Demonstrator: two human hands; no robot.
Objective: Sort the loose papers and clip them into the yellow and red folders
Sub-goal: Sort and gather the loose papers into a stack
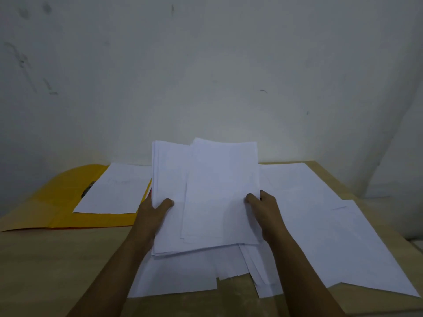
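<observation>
The left hand (158, 209) gripped the left edge of a raised stack of white papers (206, 193), thumb laid over the front sheets, while the right hand (263, 207) pinched the right edge the same way, thumb on top and the other fingers hidden behind. The stack was held tilted up in the middle of the frame, and it was not squared: a front bundle sat offset to the right and lower than the sheets behind, so the edges stepped apart.

Below the hands, more loose sheets (183, 277) lay fanned across the wooden table (57, 259) at lower centre, and a further spread of white sheets (320, 213) covered the right side of the frame. At middle left the yellow folder (45, 202) lay open with one sheet (114, 191) resting on it beside a dark metal clip (88, 189). A thin red strip showed at the folder's lower edge, likely the red folder underneath, though that could not be confirmed.

The main risk seemed to be the uneven stack: gripped only at its sides, inner sheets could slide out and drop among the unsorted ones below, mixing the piles. The print was too faint to read, so a sheet might also be filed wrongly. Sheets near the lower right edge looked liable to be brushed off the table.
</observation>
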